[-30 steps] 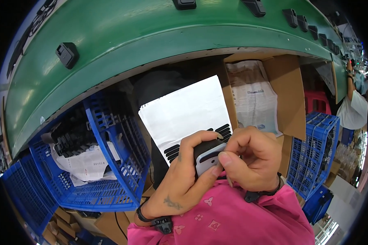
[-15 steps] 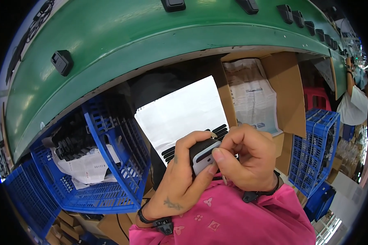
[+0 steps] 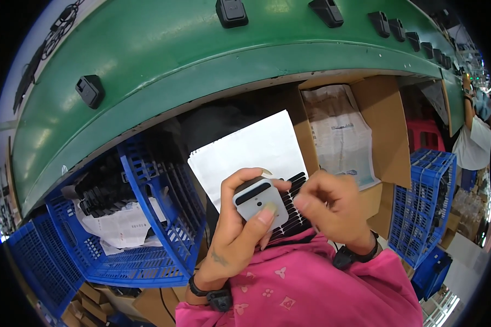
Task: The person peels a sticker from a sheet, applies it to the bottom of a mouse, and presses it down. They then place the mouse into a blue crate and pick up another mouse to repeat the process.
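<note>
Left hand (image 3: 240, 234) is gripping a small white device with a dark top (image 3: 259, 203), thumb pressing across its face, held up just above the pink-sleeved lap. Right hand (image 3: 333, 210) is hovering just beside it, fingers loosely curled, holding nothing visible. Behind them a white sheet (image 3: 251, 150) is lying over rows of black parts (image 3: 294, 215). Blue crate (image 3: 147, 218) is sitting left, cardboard box (image 3: 376, 125) right. Green conveyor belt (image 3: 163, 49) is carrying black parts beyond.
</note>
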{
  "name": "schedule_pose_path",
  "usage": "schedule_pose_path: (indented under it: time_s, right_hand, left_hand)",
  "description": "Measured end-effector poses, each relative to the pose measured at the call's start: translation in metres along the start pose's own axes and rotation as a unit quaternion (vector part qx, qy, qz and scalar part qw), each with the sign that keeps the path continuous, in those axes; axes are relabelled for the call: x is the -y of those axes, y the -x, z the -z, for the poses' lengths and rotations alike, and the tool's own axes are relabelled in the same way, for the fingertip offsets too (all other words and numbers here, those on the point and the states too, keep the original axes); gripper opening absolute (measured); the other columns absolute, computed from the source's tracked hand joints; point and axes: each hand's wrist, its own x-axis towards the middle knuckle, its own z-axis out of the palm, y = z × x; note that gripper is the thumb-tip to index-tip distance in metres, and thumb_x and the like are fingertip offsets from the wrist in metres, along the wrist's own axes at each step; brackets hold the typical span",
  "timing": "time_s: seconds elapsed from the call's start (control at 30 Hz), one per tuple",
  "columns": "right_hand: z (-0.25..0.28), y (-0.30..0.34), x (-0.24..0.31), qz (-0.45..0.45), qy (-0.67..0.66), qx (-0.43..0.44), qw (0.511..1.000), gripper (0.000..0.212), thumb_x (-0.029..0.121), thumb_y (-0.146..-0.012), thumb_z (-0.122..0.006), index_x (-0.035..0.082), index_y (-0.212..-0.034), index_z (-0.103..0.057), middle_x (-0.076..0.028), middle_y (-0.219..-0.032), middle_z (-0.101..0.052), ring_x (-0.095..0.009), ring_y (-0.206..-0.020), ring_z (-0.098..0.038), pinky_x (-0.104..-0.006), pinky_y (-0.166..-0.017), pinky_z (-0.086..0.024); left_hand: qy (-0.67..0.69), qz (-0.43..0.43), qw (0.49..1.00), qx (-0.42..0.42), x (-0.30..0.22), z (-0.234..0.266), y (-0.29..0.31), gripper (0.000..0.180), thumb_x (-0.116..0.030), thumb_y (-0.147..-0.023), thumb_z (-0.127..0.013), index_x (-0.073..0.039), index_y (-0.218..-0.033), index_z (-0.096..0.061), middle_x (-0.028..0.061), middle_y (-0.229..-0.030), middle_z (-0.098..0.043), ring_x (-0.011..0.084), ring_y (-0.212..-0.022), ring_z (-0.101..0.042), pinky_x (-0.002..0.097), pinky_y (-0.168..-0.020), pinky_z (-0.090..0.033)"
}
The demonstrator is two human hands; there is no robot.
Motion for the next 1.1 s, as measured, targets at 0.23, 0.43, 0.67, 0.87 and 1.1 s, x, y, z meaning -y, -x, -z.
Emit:
schedule_pose_path:
  time_s: [0.23, 0.43, 0.67, 0.87, 1.1]
  right_hand:
    - [-0.025, 0.003, -0.006, -0.044, -0.199, 0.033, 0.978, 0.022, 0.014, -0.087, -0.066, -0.006, -0.094, -0.059, -0.004, -0.067, -0.062, -0.006, -0.054, -0.054, -0.0216, -0.049, -0.042]
    - [-0.013, 0.004, -0.01, -0.094, -0.208, 0.048, 0.972, 0.02, 0.013, -0.087, -0.066, -0.005, -0.089, -0.057, 0.001, -0.067, -0.057, 0.0, -0.057, -0.048, -0.0181, -0.048, -0.037]
    - [-0.003, -0.014, -0.001, -0.081, -0.184, 0.028, 0.979, 0.018, 0.012, -0.083, -0.069, -0.002, -0.084, -0.059, 0.004, -0.065, -0.054, 0.001, -0.057, -0.045, -0.017, -0.048, -0.034]
    - [-0.014, -0.041, 0.012, -0.024, -0.108, 0.068, 0.991, 0.02, 0.005, -0.084, -0.067, -0.004, -0.097, -0.056, -0.002, -0.081, -0.06, -0.002, -0.07, -0.054, -0.0164, -0.061, -0.044]
    - [-0.024, -0.034, -0.003, 0.079, -0.055, -0.025, 0.995, 0.021, 0.007, -0.082, -0.068, -0.003, -0.099, -0.062, -0.006, -0.076, -0.059, -0.011, -0.062, -0.054, -0.0239, -0.056, -0.044]
  left_hand:
    - [-0.033, -0.06, 0.997, -0.021, 0.014, -0.006, -0.005, 0.049, -0.029, -0.097, -0.046, -0.007, -0.136, -0.025, 0.0165, -0.136, -0.041, 0.012, -0.087, -0.051, 0.0236, -0.068, -0.045]
    - [-0.071, -0.076, 0.993, -0.05, 0.011, 0.01, -0.007, 0.062, -0.057, -0.094, -0.039, -0.003, -0.126, -0.043, 0.0148, -0.115, -0.057, 0.0184, -0.095, -0.059, 0.0259, -0.07, -0.049]
    - [-0.154, -0.024, 0.987, 0.035, -0.016, 0.027, -0.012, 0.047, -0.015, -0.087, -0.062, 0.003, -0.129, -0.05, 0.0078, -0.102, -0.06, 0.0142, -0.092, -0.058, 0.0279, -0.082, -0.047]
    - [-0.289, -0.06, 0.951, 0.097, -0.053, 0.047, -0.027, 0.051, -0.008, -0.077, -0.062, 0.003, -0.127, -0.055, 0.0112, -0.101, -0.06, 0.0125, -0.086, -0.057, 0.0242, -0.076, -0.047]
    - [-0.216, -0.135, 0.966, -0.034, -0.025, 0.07, -0.008, 0.047, -0.015, -0.087, -0.057, 0.007, -0.127, -0.052, 0.0119, -0.104, -0.062, 0.0133, -0.089, -0.057, 0.0237, -0.075, -0.044]
